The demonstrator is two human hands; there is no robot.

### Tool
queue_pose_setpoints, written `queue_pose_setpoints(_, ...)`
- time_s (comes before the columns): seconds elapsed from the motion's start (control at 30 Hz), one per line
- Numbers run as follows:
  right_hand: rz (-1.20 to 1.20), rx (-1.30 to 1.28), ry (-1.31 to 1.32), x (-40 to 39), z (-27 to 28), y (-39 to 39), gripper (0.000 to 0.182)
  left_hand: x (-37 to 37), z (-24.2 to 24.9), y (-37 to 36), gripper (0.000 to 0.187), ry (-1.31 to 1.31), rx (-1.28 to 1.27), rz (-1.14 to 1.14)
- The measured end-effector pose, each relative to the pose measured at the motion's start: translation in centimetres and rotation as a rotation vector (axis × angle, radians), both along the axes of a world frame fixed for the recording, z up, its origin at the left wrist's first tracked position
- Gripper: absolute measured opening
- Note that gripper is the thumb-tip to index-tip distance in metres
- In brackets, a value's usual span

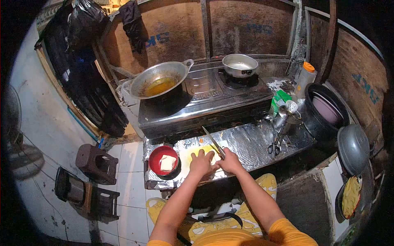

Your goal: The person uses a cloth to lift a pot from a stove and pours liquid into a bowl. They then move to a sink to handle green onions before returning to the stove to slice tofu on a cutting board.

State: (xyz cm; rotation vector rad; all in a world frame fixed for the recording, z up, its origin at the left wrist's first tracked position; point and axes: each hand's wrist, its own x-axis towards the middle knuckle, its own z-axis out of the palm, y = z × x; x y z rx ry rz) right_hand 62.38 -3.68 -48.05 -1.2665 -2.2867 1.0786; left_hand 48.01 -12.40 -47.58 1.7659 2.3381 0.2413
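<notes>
My right hand [230, 162] is closed round the handle of a knife [211, 137], whose blade points away and to the left. Beside it, my left hand [201, 164] is bent over a yellow and white cutting board [186, 155]. Its fingers and thumb hold a pale white block [215, 158], mostly hidden by the hands. To the left of the board stands a red bowl [152, 158] with a white, soft-looking block [167, 163] in it. A small orange piece [201, 140] lies by the board's far edge.
Behind the foil-covered counter [242, 137] stands a gas stove [197, 110], bearing a wok [139, 82] with yellowish oil and a metal pot [240, 61]. Scissors [276, 147], a black bucket [312, 123] and an orange-capped bottle [304, 80] are at right. Plastic stools [96, 162] stand left.
</notes>
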Motion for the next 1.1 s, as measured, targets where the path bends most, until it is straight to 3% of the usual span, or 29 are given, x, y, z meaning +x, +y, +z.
queue_pose_setpoints(0.23, -0.083, -0.075, 0.05, -0.9, -0.1, -0.4, 0.044, 0.1, -0.1, -1.6, 0.058, -0.026, 0.166, 0.009)
queue_pose_setpoints(0.33, -0.16, -0.025, 0.047, -2.1, -1.0, -0.6, 0.041, 0.9, 1.2, -2.5, 0.06, -0.117, 0.187, 0.101)
queue_pose_setpoints(0.47, -0.177, -0.012, 0.037, -3.3, -2.1, -0.9, 0.04, 0.3, -0.5, -2.7, 0.063, -0.073, 0.273, 0.083)
queue_pose_setpoints(0.57, -0.095, -0.087, 0.037, -3.2, -1.4, -0.9, 0.036, -0.1, -0.5, -2.8, 0.064, -0.078, 0.281, 0.054)
queue_pose_setpoints(0.73, -0.014, -0.055, 0.027, -2.7, -0.4, -0.7, 0.036, -2.5, -1.6, -2.7, 0.047, -0.17, 0.319, -0.056)
queue_pose_setpoints(0.83, -0.03, -0.091, 0.063, -3.0, 0.1, -1.1, 0.036, -2.5, -1.8, -2.3, 0.036, -0.258, 0.366, 0.02)
queue_pose_setpoints(1.1, 0.014, -0.059, 0.028, -2.5, 0.5, -1.2, 0.049, -1.7, -1.7, -1.9, 0.034, -0.256, 0.435, 0.139)
